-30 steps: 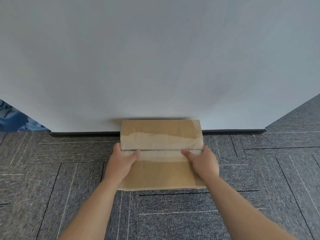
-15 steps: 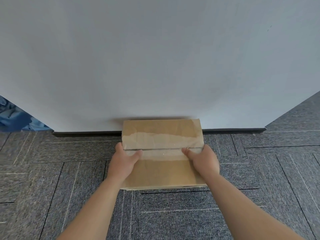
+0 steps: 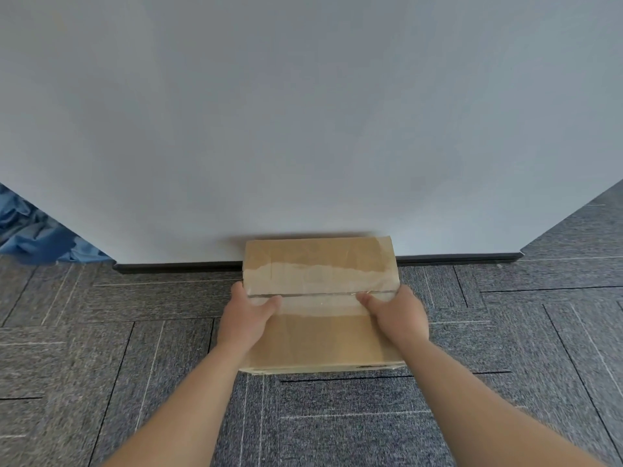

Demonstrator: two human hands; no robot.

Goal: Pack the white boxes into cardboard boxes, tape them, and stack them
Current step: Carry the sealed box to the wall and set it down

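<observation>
A closed cardboard box point(image 3: 320, 264), taped along its top seam, sits against the foot of the white wall, above the grey carpet. My left hand point(image 3: 247, 315) grips its left side with the thumb lying on top near the seam. My right hand point(image 3: 396, 313) grips the right side in the same way, thumb on the taped top. The fingers of both hands are hidden behind the box's sides. No white boxes are in view.
A white wall point(image 3: 303, 112) with a black skirting point(image 3: 175, 266) fills the upper view. Blue cloth point(image 3: 30, 234) lies past the wall's left end. Grey carpet tiles point(image 3: 101, 348) run on all sides, and the floor continues past the wall's right corner.
The box and both hands have stayed almost where they were. The view has shifted slightly, with the box a touch higher in frame.
</observation>
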